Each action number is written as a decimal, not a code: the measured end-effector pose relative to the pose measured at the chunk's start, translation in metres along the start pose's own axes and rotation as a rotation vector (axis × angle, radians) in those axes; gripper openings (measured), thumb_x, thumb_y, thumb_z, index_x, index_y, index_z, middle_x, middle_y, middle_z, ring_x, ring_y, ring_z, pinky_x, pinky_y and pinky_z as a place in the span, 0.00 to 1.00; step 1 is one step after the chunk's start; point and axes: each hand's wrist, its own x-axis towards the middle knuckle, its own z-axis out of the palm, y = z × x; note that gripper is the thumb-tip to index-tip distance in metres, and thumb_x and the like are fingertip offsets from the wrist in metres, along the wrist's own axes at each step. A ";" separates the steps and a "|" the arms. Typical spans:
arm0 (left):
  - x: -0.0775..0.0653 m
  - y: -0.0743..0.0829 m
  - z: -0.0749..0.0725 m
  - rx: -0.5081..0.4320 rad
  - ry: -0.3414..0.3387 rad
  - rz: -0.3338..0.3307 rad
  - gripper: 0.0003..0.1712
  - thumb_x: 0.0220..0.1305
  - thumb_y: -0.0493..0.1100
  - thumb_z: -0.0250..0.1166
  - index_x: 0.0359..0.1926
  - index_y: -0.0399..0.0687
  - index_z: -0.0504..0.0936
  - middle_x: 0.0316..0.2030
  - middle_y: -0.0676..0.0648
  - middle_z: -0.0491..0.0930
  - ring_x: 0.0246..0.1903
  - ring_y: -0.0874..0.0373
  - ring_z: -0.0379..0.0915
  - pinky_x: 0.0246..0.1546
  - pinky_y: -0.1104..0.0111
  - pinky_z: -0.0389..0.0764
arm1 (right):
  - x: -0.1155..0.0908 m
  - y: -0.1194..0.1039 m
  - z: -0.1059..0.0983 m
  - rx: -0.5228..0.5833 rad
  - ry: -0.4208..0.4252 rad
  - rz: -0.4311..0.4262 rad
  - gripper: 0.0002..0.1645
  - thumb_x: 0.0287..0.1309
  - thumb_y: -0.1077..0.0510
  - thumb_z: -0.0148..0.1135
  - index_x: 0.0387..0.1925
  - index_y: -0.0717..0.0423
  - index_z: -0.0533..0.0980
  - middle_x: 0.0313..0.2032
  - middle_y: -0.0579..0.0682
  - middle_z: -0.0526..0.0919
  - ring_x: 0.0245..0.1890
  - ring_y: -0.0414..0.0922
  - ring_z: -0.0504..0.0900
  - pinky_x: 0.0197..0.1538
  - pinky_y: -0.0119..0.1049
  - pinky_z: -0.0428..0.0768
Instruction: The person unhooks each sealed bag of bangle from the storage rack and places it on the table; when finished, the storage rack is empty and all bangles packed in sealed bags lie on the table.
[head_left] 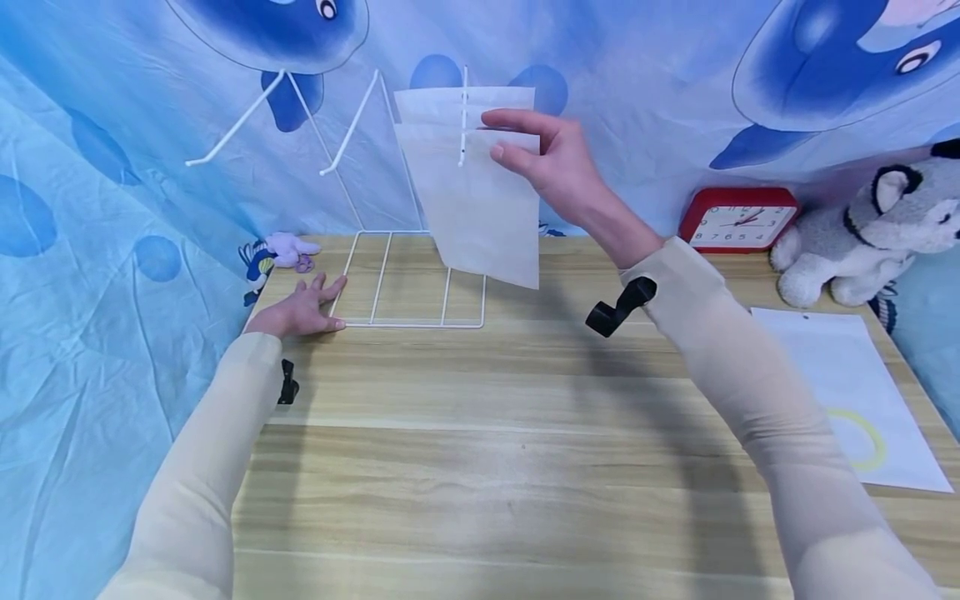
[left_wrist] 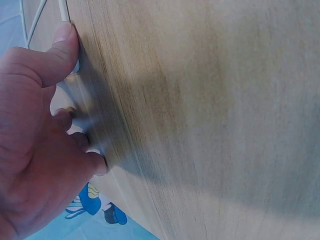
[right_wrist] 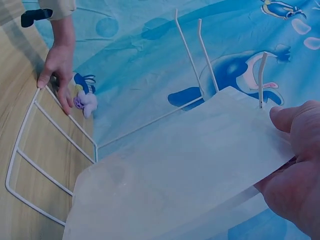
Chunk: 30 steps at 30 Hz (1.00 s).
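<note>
A white wire rack (head_left: 408, 324) with upright hook arms stands on the wooden table. Two white sheets (head_left: 487, 200) hang one behind the other on its right-hand hook (head_left: 463, 108), whose tip pokes out in front. My right hand (head_left: 555, 158) pinches the front white sheet near its upper right edge, thumb on the front face, other fingers partly hidden behind it. My left hand (head_left: 296, 312) rests at the rack base's left front corner, fingers spread and thumb (left_wrist: 64, 37) pressing the wire. In the right wrist view the front sheet (right_wrist: 165, 160) covers part of the rack.
A red clock (head_left: 738, 221) and a grey-white plush dog (head_left: 862, 221) sit at the back right. Below them lies another white sheet (head_left: 832, 367) with a hole and a yellow ring. A small purple toy (head_left: 288, 248) is behind my left hand. A blue patterned cloth (head_left: 622, 50) hangs behind the table.
</note>
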 end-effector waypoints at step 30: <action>-0.003 0.001 0.000 0.005 0.008 0.008 0.53 0.69 0.52 0.64 0.78 0.40 0.39 0.72 0.21 0.29 0.68 0.19 0.20 0.59 0.24 0.39 | -0.003 -0.003 0.004 -0.029 -0.038 0.072 0.17 0.68 0.62 0.62 0.56 0.51 0.83 0.55 0.47 0.80 0.45 0.49 0.83 0.48 0.38 0.80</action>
